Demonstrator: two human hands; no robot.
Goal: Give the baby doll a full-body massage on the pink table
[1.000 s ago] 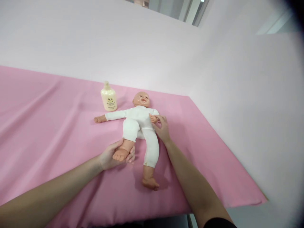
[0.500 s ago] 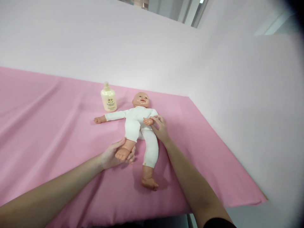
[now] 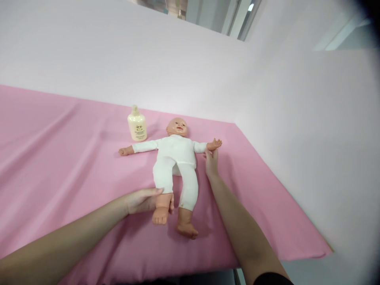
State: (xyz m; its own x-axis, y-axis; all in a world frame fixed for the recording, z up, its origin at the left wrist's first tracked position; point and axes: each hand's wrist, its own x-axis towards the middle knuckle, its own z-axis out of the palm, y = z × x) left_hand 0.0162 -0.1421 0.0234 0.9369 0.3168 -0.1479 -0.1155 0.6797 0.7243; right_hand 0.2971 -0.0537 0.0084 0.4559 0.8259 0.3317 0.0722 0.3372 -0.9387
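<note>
A baby doll [image 3: 176, 152] with a white cloth body lies face up on the pink sheet, its head toward the wall and both arms spread out sideways. My left hand [image 3: 145, 200] is closed round the doll's lower leg on the left, thumb on top and fingertips showing past the ankle. At the doll's arm on the right, my right hand [image 3: 211, 161] grips near the wrist from below; the doll's forearm partly hides the fingers. The doll's other leg rests on the sheet, untouched.
A pale yellow lotion bottle [image 3: 137, 126] stands upright left of the doll's head. The pink sheet [image 3: 74, 158] covers the table and shows creases on the left. White walls [image 3: 118, 55] border it at the back and right.
My right hand has moved the doll's arm from across its belly outward to the right. With my left hand, the raised leg has come down and straightened toward the near edge.
</note>
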